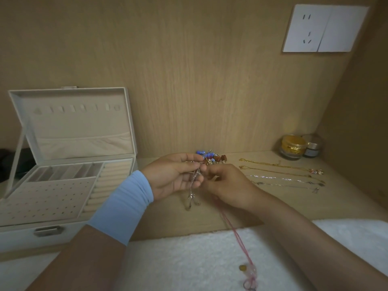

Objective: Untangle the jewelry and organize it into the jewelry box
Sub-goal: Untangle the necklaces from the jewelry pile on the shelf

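My left hand [175, 175] and my right hand [226, 184] meet above the wooden shelf, both pinching a tangle of thin chains [196, 178]. Silver ends with small charms [192, 199] hang below my left palm. A red cord necklace [233, 229] trails from under my right hand down over the white towel to a pendant [248, 271]. A heap of blue and brown beaded jewelry [212, 157] lies just behind my fingers. The cream jewelry box [63, 164] stands open at the left, its compartments showing no jewelry.
Several gold and silver chains [281, 175] lie straightened in rows on the shelf to the right. Two small jars [294, 147] stand in the back right corner. A white towel [189, 259] covers the near edge. A wall socket [323, 28] sits high up.
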`<state>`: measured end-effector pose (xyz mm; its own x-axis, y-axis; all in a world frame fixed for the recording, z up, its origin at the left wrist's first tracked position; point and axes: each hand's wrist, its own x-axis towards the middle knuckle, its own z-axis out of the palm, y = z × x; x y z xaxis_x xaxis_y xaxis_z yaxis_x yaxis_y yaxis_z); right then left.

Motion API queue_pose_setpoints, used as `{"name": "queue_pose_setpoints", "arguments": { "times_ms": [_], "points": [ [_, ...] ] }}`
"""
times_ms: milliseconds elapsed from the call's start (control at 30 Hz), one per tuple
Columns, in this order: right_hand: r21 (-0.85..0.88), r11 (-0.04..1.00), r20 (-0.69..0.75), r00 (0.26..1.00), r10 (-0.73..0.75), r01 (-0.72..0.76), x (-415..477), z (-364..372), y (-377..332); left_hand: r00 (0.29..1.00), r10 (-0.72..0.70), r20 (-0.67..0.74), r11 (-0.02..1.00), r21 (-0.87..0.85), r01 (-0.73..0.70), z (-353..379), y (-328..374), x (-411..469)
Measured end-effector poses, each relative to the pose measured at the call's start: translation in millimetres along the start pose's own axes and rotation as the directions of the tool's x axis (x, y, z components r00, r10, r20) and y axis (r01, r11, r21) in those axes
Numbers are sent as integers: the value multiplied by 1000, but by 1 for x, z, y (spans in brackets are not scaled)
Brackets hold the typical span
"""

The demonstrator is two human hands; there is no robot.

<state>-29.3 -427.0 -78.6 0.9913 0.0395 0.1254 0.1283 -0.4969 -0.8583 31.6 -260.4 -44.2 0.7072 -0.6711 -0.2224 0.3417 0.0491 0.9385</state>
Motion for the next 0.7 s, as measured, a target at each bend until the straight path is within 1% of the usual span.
{"name": "queue_pose_setpoints", "arguments": {
  "times_ms": [67,100,167,233,300,333,433,567,700],
  "points": [
    [61,998,31,999,13,-15,-1,-2,-1,1000,0,9,1000,23,0,-1,2,-1],
    [79,997,39,999,18,-21,-1,-4,-2,1000,3,4,998,62,-3,-2,4,-2],
    [106,993,51,998,38,-44,-2,-9,-4,999,15,-39,979,206,-7,-6,7,-4],
    [214,972,80,993,85,-101,-3,-15,-7,993,37,-111,933,360,6,-11,9,-5],
    [323,934,100,987,126,-152,-5,-20,-10,987,55,-153,899,437,18,-13,10,-5],
    [338,927,97,986,134,-159,-6,-22,-11,985,59,-163,891,454,22,-13,10,-5],
    [318,938,70,990,123,-139,-5,-23,-14,979,62,-195,869,493,43,-13,7,-4],
    [255,960,27,993,117,-120,-4,-23,-12,964,110,-243,777,626,69,-17,5,-2],
    [198,970,68,989,129,-140,-5,-29,-8,962,143,-233,766,642,42,-18,2,1]
  ]
}}
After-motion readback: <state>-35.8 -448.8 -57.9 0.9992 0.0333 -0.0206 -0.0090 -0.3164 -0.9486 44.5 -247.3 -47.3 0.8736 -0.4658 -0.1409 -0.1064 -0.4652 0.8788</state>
